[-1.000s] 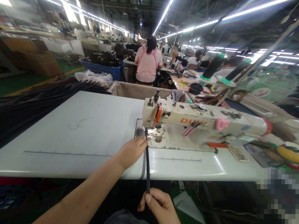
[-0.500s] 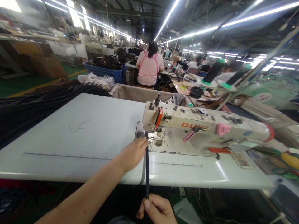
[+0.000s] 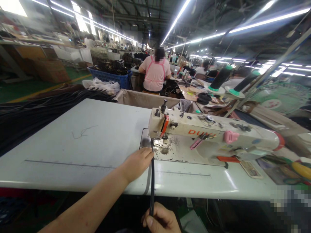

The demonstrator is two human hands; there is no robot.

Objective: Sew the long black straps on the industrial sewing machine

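Since the frame half a second earlier, our left hand (image 3: 138,164) had slid slightly toward us from the needle end of the sewing machine (image 3: 181,124). The lower part of the black strip (image 3: 152,181) had swung a little to the left, and our right hand (image 3: 164,220) had gone with it.

We judged the strip light and pliable, springy enough to keep a smooth line under slight tension, apt to twist or drift sideways if let slack, and hardly fragile. It seemed best taken by its edges, between thumb and fingers on the length nearest us, with light fingertips close to the sewing machine.

The strip ran from under the needle end of the sewing machine toward us, over the front edge of the white tabletop (image 3: 97,116). Our right hand had it in a closed pinch, in front of the sewing machine and below the tabletop's edge. Our left fingertips touched its left side just in front of the needle end; we could not tell whether they gripped it or only guided it.
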